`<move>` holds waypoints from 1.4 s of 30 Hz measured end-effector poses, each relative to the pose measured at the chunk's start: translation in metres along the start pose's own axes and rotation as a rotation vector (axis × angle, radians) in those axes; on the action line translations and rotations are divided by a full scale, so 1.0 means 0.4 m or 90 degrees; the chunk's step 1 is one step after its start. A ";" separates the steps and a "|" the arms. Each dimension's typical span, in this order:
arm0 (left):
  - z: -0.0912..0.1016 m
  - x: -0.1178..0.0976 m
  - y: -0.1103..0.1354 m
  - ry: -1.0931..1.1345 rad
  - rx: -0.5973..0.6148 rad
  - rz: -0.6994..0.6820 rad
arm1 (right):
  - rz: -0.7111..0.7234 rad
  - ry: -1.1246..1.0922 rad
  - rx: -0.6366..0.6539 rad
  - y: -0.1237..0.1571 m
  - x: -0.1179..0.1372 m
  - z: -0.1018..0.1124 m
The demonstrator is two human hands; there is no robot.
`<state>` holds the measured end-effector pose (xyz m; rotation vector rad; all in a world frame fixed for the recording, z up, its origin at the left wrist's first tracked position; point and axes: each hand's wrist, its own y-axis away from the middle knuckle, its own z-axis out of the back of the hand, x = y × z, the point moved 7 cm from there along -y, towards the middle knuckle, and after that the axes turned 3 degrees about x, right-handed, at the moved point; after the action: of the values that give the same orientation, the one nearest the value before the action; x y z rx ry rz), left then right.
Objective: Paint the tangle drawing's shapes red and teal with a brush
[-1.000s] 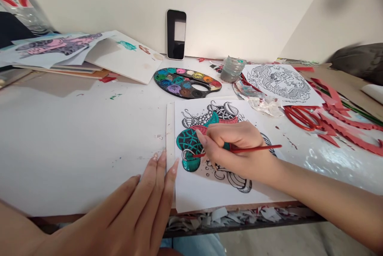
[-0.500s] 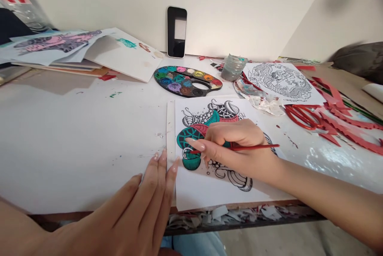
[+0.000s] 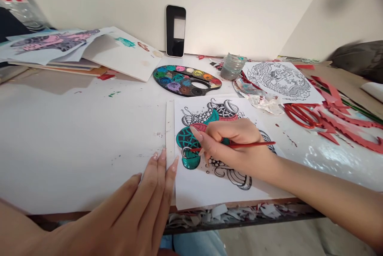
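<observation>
A white sheet with a black line drawing (image 3: 206, 190), partly painted teal and red, lies at the table's front edge. My right hand (image 3: 231, 144) rests on it, fingers pinched round a thin red paintbrush (image 3: 254, 143) whose tip touches the teal part of the drawing. My left hand (image 3: 140, 204) lies flat with fingers stretched out, fingertips pressing the sheet's left border and the strip beside it.
A dark paint palette (image 3: 187, 80) with several colours sits behind the sheet, a water cup (image 3: 232, 66) to its right. A phone (image 3: 175, 30) leans on the wall. Red scissors (image 3: 301, 114), red paper scraps, a dragon print (image 3: 279, 80) lie right; stacked papers (image 3: 74, 50) left.
My right hand has shifted the brush slightly over the teal area, index finger moving back and forth. My left hand has stayed in place.
</observation>
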<state>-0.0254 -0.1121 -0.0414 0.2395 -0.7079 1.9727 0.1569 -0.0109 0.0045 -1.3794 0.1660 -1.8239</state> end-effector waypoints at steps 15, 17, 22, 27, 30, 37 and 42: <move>0.008 -0.011 0.024 -0.062 0.004 -0.058 | -0.026 -0.014 -0.002 -0.002 0.002 0.002; 0.010 -0.011 0.019 -0.070 0.005 -0.062 | -0.026 -0.016 -0.005 -0.004 0.002 0.000; 0.009 -0.010 0.013 -0.067 0.010 -0.071 | -0.029 -0.004 0.001 -0.003 0.004 -0.001; 0.017 -0.008 0.010 -0.066 0.007 -0.070 | -0.030 0.002 0.009 -0.002 0.007 0.000; 0.020 -0.011 0.004 -0.079 0.027 -0.078 | -0.042 0.018 -0.005 -0.001 0.003 0.003; 0.013 -0.010 0.000 -0.058 0.022 -0.057 | -0.034 0.029 -0.002 0.003 0.003 0.002; 0.017 -0.011 0.001 -0.068 0.021 -0.071 | -0.038 0.021 -0.002 0.004 0.005 0.003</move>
<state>-0.0246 -0.1194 -0.0379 0.3988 -0.7159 1.8776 0.1586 -0.0129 0.0054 -1.3701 0.1466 -1.8975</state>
